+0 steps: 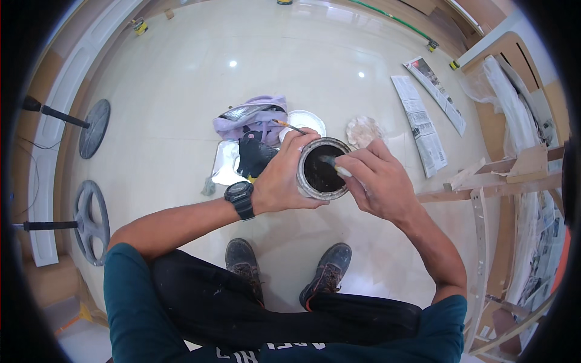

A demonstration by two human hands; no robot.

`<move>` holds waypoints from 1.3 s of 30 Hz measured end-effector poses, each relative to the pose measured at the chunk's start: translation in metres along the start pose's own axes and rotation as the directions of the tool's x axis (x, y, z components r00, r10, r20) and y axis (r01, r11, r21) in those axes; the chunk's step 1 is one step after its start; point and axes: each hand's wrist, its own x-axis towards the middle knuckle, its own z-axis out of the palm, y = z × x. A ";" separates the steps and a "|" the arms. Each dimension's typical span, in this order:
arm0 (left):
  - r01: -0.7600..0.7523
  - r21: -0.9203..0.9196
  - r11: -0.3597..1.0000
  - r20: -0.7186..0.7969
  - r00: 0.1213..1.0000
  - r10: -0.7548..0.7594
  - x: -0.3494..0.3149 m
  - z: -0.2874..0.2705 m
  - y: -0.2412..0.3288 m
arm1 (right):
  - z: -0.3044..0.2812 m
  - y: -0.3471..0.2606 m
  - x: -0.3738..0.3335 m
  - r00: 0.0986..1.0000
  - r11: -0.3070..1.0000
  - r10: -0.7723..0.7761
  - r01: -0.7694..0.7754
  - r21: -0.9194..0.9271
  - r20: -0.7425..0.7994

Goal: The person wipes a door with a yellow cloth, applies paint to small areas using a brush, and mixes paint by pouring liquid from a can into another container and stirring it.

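Note:
My left hand is wrapped round an open round can whose inside holds something dark. A thin paintbrush with an orange-brown handle shows at the fingertips of that hand, across the far side of the can. Over the can's right rim, my right hand pinches a small pale piece. Its lower end reaches toward the dark contents, and the fingers hide most of it, so its kind cannot be made out.
Beyond my hands on the tiled floor lie a lilac bag, a black cloth-like item, a silver tray, a white round lid and a crumpled cloth. Newspaper strips and a wooden frame are right; round-based stands left.

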 end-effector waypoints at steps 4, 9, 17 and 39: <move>0.037 -0.018 0.999 -0.003 0.999 -0.037 0.000 0.000 0.000 | -0.006 -0.006 0.001 0.996 0.996 0.051 -0.056 0.071 0.077; 0.031 -0.048 0.998 0.001 1.000 -0.031 -0.002 0.004 0.001 | 0.006 -0.006 0.007 0.999 0.989 0.018 -0.022 0.147 0.027; 0.051 -0.038 0.998 -0.003 0.999 -0.051 0.000 0.002 0.001 | -0.004 -0.006 0.001 0.999 0.999 0.049 -0.049 -0.019 -0.003; 0.048 -0.019 0.999 0.015 0.999 -0.048 0.001 0.005 0.001 | 0.000 -0.004 0.005 0.996 0.990 0.089 -0.090 0.108 0.009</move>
